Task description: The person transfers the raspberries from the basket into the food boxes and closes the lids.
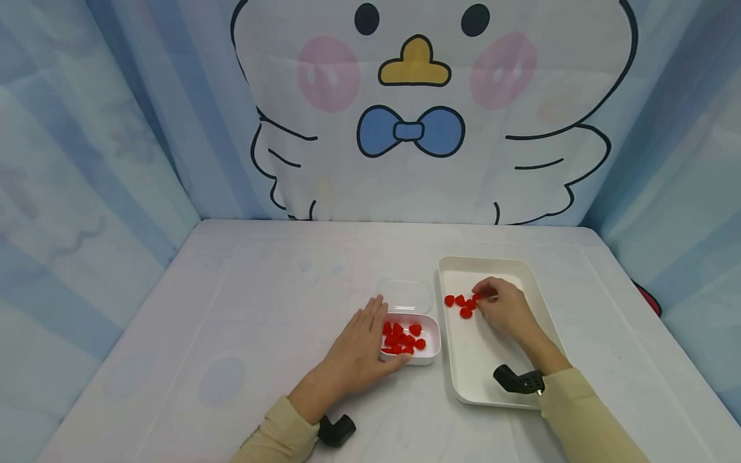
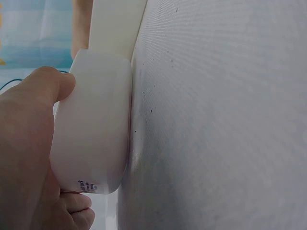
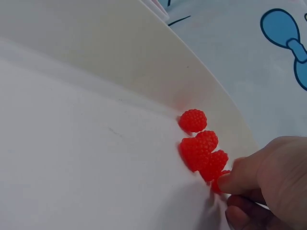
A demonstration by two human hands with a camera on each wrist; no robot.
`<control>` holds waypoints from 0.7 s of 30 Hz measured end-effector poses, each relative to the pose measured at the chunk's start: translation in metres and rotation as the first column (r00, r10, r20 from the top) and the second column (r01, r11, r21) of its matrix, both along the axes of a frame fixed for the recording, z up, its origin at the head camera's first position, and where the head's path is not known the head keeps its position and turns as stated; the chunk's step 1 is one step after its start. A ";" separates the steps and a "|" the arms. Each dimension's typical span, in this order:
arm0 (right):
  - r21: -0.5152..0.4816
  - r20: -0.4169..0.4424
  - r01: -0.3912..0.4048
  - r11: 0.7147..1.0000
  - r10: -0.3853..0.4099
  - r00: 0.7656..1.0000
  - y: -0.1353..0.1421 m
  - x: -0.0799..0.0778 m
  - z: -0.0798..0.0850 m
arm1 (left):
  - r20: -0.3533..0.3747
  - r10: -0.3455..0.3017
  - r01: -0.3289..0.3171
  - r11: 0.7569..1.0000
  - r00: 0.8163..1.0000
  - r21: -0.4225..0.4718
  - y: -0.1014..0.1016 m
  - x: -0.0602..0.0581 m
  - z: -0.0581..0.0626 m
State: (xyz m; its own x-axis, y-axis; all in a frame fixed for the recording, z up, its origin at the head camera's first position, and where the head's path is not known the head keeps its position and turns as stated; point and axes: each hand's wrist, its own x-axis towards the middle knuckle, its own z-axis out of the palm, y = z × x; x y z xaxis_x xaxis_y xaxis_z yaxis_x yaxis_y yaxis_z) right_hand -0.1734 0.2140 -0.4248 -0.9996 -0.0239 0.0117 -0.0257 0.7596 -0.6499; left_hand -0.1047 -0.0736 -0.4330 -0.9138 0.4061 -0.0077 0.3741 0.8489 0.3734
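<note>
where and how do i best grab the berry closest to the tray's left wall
Pinch the leftmost berry around its rounded middle, thumb on the near side and finger on the far side, probably coming down from above. The tray's left wall stands close on one side and other berries crowd the other, while bare tray floor lies toward you.

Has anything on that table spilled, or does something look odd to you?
Nothing stands out. The red berries I can see lie inside the small box or the white tray. The box sits upright, with the left hand against it, while the right hand pinches one berry.
</note>
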 end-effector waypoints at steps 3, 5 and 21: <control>0.001 -0.010 -0.002 1.000 0.002 1.000 0.000 0.000 0.000 | 0.003 0.002 -0.002 1.000 1.000 0.001 0.000 0.000 0.000; 0.001 -0.014 0.000 1.000 0.000 1.000 -0.001 0.001 0.001 | 0.003 0.003 -0.003 1.000 1.000 0.003 0.000 0.000 0.000; -0.011 -0.027 0.032 0.999 -0.032 0.999 0.000 0.002 0.002 | 0.000 -0.002 0.002 1.000 1.000 0.001 -0.001 0.001 -0.001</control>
